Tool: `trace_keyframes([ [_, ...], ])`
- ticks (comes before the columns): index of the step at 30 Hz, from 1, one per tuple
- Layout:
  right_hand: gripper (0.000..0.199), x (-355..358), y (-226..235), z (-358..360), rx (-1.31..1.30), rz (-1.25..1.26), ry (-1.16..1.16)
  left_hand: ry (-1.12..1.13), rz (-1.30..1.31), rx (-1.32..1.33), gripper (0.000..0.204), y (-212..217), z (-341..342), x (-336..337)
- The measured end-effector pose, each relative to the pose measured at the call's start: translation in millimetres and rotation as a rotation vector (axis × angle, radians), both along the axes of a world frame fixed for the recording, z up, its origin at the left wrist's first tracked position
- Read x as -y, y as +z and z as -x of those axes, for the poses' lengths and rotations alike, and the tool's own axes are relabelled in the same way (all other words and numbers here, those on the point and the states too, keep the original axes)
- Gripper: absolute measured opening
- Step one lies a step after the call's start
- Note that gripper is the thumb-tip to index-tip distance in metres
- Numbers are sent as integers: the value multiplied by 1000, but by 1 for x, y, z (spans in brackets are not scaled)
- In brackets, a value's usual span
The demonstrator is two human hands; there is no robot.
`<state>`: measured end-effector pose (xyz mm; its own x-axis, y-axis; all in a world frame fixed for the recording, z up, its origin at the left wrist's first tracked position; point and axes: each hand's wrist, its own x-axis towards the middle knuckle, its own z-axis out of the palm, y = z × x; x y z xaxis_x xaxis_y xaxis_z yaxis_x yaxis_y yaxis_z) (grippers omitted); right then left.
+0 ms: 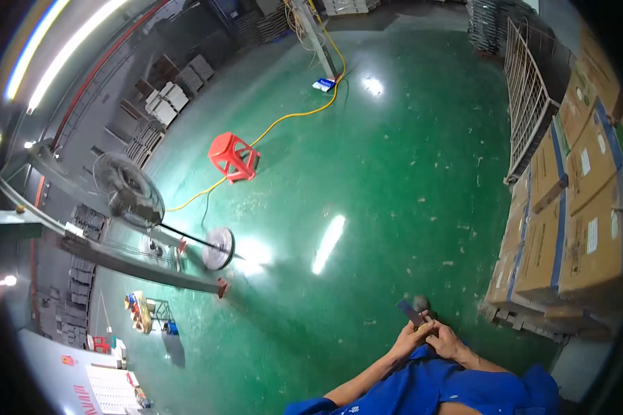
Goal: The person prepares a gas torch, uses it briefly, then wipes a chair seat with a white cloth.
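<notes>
Both of my hands are close together in front of my blue clothing, low in the view and right of the middle. My left hand (410, 340) is closed around the lower end of a flat dark blue-grey strip (408, 311), which points up and away from me. Its exact kind is too small to make out. My right hand (447, 342) is beside it with fingers bent and pressed together at the strip's lower end. Whatever may lie between those fingers is hidden. Just behind the strip a rounded grey shape (421, 302) shows against the green floor.
Strapped cardboard boxes (538, 249) stand stacked on a pallet at the right, near a wire cage (527, 97). Ahead to the left are a red stool (232, 155), a pedestal fan (128, 190) and a metal frame (145, 268). A yellow cable (299, 115) crosses the green floor.
</notes>
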<state>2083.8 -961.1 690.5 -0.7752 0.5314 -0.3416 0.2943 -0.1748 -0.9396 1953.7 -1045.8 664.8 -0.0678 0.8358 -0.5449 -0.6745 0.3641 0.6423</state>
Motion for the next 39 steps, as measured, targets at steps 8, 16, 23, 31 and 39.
trace_keyframes([
  [8, 42, -178, -64, 220, 69, -96, 210, 355, 306, -132, 55, -77, 228, -28],
  [16, 45, -345, 16, 551, -56, -203, 502, 888, 1106, 67, 45, -140, 318, 100],
  [23, 35, -440, -122, 619, 401, 173, 185, 629, 1005, -3, 29, -188, 518, 0],
  [31, 36, -521, -187, 621, 943, 173, -232, 739, 554, -363, 42, -139, 973, -276],
  [39, 54, -727, -250, 892, 871, -258, 186, 704, 630, -327, 30, -151, 1100, -402],
])
